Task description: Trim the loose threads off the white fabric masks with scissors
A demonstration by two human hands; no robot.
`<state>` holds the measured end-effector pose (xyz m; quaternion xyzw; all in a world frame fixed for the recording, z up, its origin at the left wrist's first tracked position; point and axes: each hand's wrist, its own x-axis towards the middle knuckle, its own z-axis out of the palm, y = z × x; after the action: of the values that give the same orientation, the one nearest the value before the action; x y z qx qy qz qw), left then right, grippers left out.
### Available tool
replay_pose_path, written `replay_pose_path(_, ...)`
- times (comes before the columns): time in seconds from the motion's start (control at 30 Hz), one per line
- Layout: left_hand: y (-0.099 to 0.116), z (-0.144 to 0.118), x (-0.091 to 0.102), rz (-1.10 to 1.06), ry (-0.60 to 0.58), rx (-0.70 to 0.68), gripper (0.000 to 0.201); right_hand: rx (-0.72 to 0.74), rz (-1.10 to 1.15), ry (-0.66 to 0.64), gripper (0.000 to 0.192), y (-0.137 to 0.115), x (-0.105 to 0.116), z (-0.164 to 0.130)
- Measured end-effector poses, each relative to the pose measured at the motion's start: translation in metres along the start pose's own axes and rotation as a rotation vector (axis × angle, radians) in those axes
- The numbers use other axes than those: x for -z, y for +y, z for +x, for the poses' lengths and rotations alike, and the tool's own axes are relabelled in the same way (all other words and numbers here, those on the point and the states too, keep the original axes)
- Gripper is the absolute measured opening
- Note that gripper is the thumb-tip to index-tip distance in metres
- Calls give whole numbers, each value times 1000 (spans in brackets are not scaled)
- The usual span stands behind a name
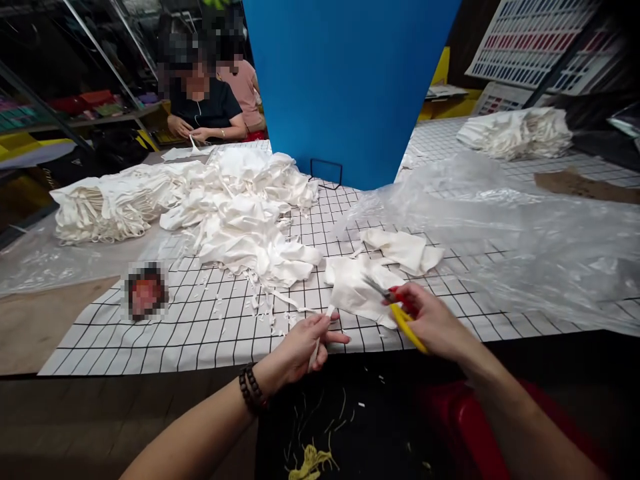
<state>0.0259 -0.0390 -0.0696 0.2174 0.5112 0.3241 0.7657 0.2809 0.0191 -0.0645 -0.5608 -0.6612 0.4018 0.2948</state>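
My left hand (305, 343) pinches a narrow white fabric strap (329, 312) between thumb and fingers at the near table edge. In my right hand (433, 319) is a pair of scissors (406, 325) with yellow and red handles, its blades pointing up and left. Under the blades lies a white cloth piece (357, 283), and the strap runs toward it. Another white cloth piece (403, 250) rests just behind. Left of my hands spreads a big loose heap of white cloth pieces (245, 227), with small white clippings around its front.
A stack of white cloth (103, 203) stands far left, another (517, 132) far right. Clear plastic sheeting (500, 220) covers the right side. A tall blue panel (350, 87) rises behind the grid-patterned tablecloth (165, 340). Across the table a person (205, 107) handles white cloth.
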Motion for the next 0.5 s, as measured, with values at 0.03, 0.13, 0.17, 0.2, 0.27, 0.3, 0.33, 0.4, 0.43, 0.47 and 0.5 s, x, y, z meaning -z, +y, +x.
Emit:
replay_pose_path(0.03, 1, 2, -1, 29, -6, -22, 36, 13, 46, -62, 27, -5, -12, -2)
replay_pose_path(0.13, 8, 8, 0, 104, 9, -55, 29, 10, 73, -159, 29, -17, -38, -2)
replay_pose_path(0.17, 12, 11, 2, 149, 3, -44, 31, 3, 76, -173, 29, -20, -42, -2)
replay_pose_path(0.2, 17, 13, 4, 209, -11, -25, 36, -5, 86, -190, 28, -21, -44, -1)
replay_pose_path(0.27, 26, 18, 8, 351, -46, 6, 45, -21, 129, -213, 28, -20, -43, 0)
replay_pose_path(0.3, 31, 21, 10, 417, -58, 8, 47, -27, 153, -218, 29, -19, -41, 0)
replay_pose_path(0.33, 34, 24, 11, 469, -61, 1, 48, -36, 175, -218, 29, -16, -38, 0)
replay_pose_path(0.4, 40, 28, 11, 529, -56, -33, 50, -60, 210, -204, 29, -11, -34, 0)
replay_pose_path(0.43, 42, 29, 11, 532, -58, -50, 51, -70, 225, -192, 29, -8, -33, 0)
replay_pose_path(0.47, 42, 30, 10, 517, -63, -68, 51, -78, 237, -179, 28, -6, -32, 0)
replay_pose_path(0.5, 43, 30, 10, 486, -74, -81, 51, -81, 245, -166, 28, -4, -32, 0)
